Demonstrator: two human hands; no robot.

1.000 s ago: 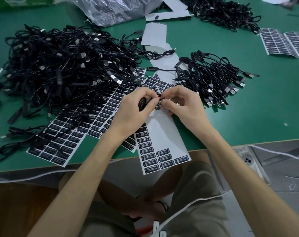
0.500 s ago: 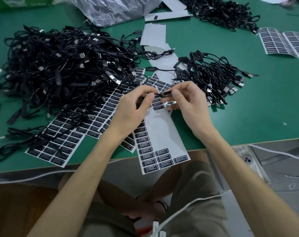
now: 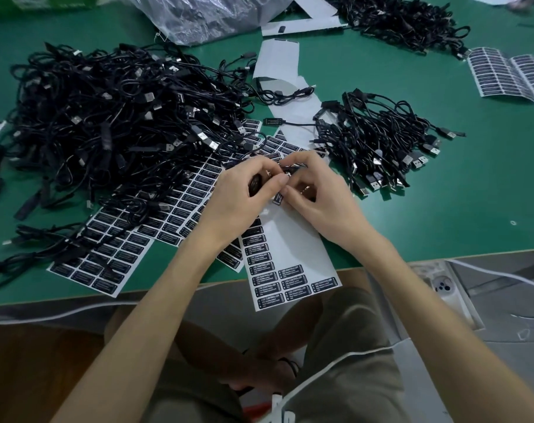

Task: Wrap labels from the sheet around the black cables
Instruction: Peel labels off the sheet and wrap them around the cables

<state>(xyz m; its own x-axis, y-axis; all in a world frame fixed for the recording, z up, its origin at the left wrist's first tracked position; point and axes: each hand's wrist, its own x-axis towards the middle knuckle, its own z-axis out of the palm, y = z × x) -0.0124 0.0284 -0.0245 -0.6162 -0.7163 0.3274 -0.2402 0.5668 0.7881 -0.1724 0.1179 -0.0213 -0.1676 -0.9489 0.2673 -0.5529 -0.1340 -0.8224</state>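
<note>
Head view: the left hand (image 3: 244,193) and right hand (image 3: 317,203) meet over the middle of the bench (image 3: 442,209), a little in from its near edge, directly above the partly used label sheet (image 3: 290,239), whose lower end overhangs that edge. The left hand is closed around the thick dark body of one cable (image 3: 255,186), thumb on top and fingers curled beneath. The right hand is also curled, thumb and forefinger pinching the thin section of the same cable where it leaves the left thumb. The held section runs roughly left to right between the two hands, parallel to the near edge. A dark label (image 3: 278,197) shows just below the meeting fingertips; whether it hangs from the cable or lies on the sheet cannot be told. Judgement: wrapping is in progress, and the right hand, being nearer the label, should roll it around the cable while the left holds the axis steady. Both wrists are raised and both forearms converge from the near edge. The large cable heap (image 3: 107,117) occupies the left side; a smaller heap (image 3: 375,141) lies right of the hands.
</note>
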